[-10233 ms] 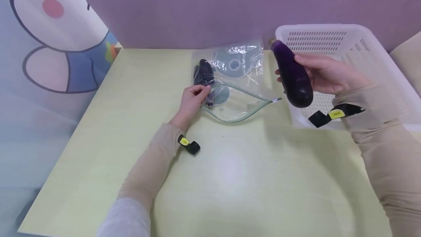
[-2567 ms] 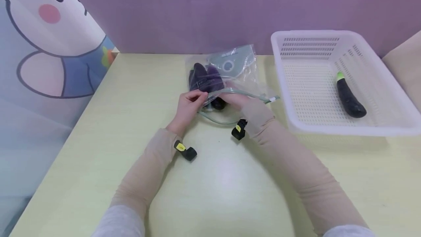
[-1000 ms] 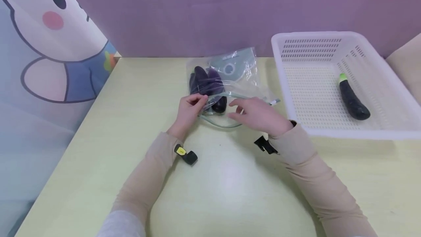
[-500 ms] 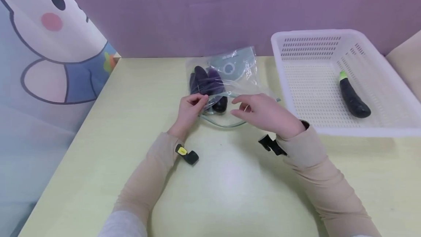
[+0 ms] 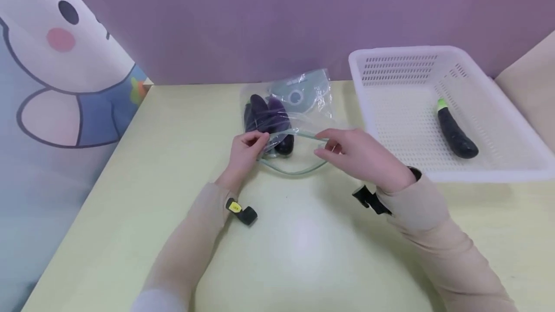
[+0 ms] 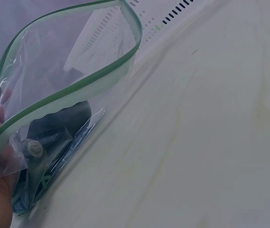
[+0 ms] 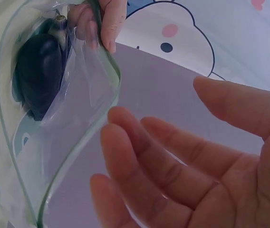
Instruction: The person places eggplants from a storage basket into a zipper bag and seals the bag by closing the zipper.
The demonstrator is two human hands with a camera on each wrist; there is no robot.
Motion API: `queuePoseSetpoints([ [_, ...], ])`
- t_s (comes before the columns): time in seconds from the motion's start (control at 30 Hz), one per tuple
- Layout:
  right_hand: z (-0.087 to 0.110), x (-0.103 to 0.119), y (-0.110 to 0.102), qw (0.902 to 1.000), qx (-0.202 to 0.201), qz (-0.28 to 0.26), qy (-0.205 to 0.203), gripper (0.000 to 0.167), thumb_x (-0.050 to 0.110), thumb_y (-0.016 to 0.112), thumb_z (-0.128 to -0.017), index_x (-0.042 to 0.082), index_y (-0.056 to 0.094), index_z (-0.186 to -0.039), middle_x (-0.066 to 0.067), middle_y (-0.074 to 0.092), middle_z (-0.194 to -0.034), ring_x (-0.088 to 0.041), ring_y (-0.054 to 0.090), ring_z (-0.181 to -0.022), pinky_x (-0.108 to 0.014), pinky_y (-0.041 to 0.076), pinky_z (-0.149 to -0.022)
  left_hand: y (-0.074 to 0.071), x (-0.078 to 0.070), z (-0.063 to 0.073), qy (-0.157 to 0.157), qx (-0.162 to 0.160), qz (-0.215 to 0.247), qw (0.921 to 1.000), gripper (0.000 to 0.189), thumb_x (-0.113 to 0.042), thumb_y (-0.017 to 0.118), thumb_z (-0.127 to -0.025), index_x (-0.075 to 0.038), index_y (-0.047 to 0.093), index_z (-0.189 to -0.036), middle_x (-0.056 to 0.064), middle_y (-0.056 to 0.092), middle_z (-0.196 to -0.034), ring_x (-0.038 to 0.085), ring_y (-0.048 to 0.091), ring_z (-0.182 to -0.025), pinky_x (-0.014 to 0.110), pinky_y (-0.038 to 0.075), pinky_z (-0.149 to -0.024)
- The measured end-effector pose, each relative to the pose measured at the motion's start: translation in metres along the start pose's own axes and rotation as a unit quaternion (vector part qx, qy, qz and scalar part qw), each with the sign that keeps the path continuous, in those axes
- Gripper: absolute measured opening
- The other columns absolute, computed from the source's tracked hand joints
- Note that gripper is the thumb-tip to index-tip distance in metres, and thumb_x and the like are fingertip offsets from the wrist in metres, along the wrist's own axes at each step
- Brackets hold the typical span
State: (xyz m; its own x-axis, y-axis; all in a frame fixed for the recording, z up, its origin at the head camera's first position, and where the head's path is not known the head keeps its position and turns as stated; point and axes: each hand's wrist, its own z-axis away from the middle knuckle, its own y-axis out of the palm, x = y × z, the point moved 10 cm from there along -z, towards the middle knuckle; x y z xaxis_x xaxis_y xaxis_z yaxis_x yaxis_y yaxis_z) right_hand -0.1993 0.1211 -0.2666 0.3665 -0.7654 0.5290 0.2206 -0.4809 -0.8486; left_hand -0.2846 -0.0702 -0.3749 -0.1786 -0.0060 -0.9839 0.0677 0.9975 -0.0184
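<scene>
Near the middle of the head view, the left hand (image 5: 244,154) pinches the left end of the clear zip bag's (image 5: 314,120) green-edged mouth, as it does half a second earlier. The bag lies on the pale table (image 5: 299,249), its mouth gaping toward the bottom of the frame. Dark eggplants (image 5: 259,109) sit inside at its left, one blunt end showing at the mouth.

Right of that end, the right hand (image 5: 362,157) holds nothing; its fingers are loosely bent, thumb apart, at the mouth's right side. Whether they touch the rim I cannot tell. The gap between fingertips and eggplant end is wider than half a second ago. About ten seconds earlier, this hand grips an eggplant beside the basket; now it is free.

At upper right, a lone eggplant (image 5: 455,131) remains in the white plastic basket (image 5: 401,52), green stem end up-frame.
</scene>
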Motion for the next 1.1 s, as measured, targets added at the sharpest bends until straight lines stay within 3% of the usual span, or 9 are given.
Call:
queuePoseSetpoints([
  [0.2, 0.011, 0.006, -0.012, 0.9996, -0.015, 0.021, -0.008, 0.029, 0.023, 0.059, -0.093, 0.008, 0.064, -0.117, -0.003, 0.069, -0.085, -0.016, 0.063, -0.079, -0.038, 0.05, -0.075, -0.003, 0.003, 0.004, 0.0, 0.003, -0.003, 1.0, 0.022, -0.006, 0.061, -0.091, 0.016, 0.063, -0.087, -0.009, 0.05, -0.057, 0.006, 0.042, -0.053, 0.018, 0.034, -0.051],
  [0.47, 0.02, 0.001, -0.033, 0.9985, -0.021, 0.05, 0.001, 0.031, 0.026, 0.06, -0.093, 0.007, 0.064, -0.117, -0.001, 0.069, -0.085, -0.015, 0.062, -0.077, -0.039, 0.049, -0.074, -0.009, 0.003, 0.007, 0.003, -0.01, -0.006, 0.9999, 0.016, -0.005, 0.062, -0.09, 0.003, 0.066, -0.077, -0.009, 0.051, -0.055, 0.006, 0.042, -0.053, 0.018, 0.034, -0.051],
  [0.93, 0.031, -0.045, -0.076, 0.9949, -0.024, 0.074, 0.065, 0.034, 0.029, 0.057, -0.094, 0.007, 0.062, -0.12, -0.009, 0.07, -0.093, -0.024, 0.064, -0.086, -0.046, 0.048, -0.08, -0.005, 0.001, 0.004, 0.011, -0.001, -0.003, 0.9999, 0.014, -0.005, 0.062, -0.09, 0.002, 0.068, -0.079, -0.008, 0.051, -0.056, 0.007, 0.042, -0.052, 0.018, 0.034, -0.05],
  [1.1, 0.032, -0.069, -0.089, 0.9933, -0.008, 0.073, 0.089, 0.036, 0.031, 0.056, -0.095, 0.008, 0.061, -0.122, -0.004, 0.071, -0.091, -0.017, 0.063, -0.082, -0.033, 0.046, -0.075, -0.003, 0.003, 0.002, 0.007, 0.0, 0.006, 1.0, 0.015, -0.004, 0.062, -0.09, 0.004, 0.068, -0.079, -0.008, 0.051, -0.055, 0.006, 0.042, -0.051, 0.018, 0.034, -0.049],
])
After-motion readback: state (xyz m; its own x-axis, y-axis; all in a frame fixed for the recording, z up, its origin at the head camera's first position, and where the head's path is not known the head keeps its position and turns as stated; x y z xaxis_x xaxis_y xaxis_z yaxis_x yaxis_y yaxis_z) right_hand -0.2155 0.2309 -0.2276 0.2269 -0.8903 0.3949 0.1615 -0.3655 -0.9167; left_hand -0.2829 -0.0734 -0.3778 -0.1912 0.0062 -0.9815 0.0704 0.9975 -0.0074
